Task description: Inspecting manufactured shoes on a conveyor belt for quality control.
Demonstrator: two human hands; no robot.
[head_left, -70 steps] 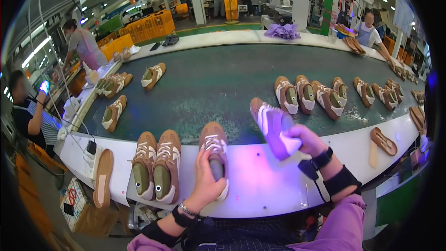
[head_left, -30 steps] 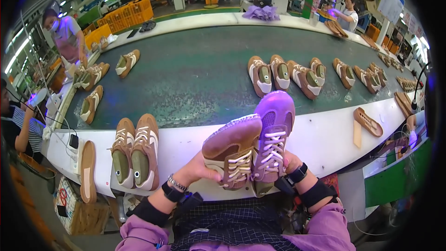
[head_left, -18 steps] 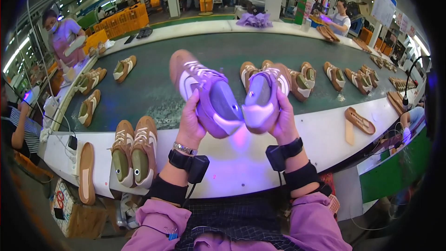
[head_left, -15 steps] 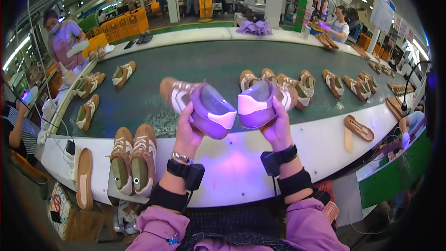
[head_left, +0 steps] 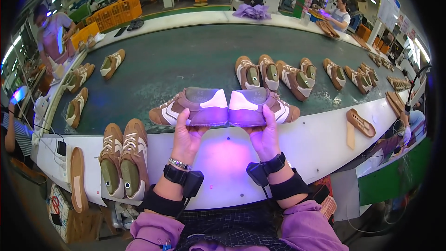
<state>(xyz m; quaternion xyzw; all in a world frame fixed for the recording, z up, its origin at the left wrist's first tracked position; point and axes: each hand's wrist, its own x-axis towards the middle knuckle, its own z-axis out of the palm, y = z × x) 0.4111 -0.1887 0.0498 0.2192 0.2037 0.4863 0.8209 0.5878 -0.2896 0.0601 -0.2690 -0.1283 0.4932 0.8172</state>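
Two brown sneakers with white side stripes meet heel to heel above the white worktop, their toes pointing outward. My left hand (head_left: 186, 135) is closed around the left sneaker (head_left: 175, 109), thumb up along its side. In the same way my right hand (head_left: 265, 135) grips the right sneaker (head_left: 284, 110). Violet light falls on their pale heel patches and on the worktop (head_left: 226, 176) below. A matching pair of brown sneakers (head_left: 133, 144) stands on the worktop to the left of my left forearm, with a tan shoe sole (head_left: 79, 176) beside it.
Beyond the worktop lies a dark green belt (head_left: 176, 51) carrying several brown sneakers (head_left: 291, 78). At the right sit a tan sole (head_left: 360, 123) and a flat tan strip (head_left: 350, 135). A purple cloth (head_left: 252, 12) rests at the far edge. People work at the left and far right.
Both sneakers have turned from a tilted hold, slightly apart, to level with their heels together. The view has shifted slightly. A person at far left has moved the pale piece they hold.
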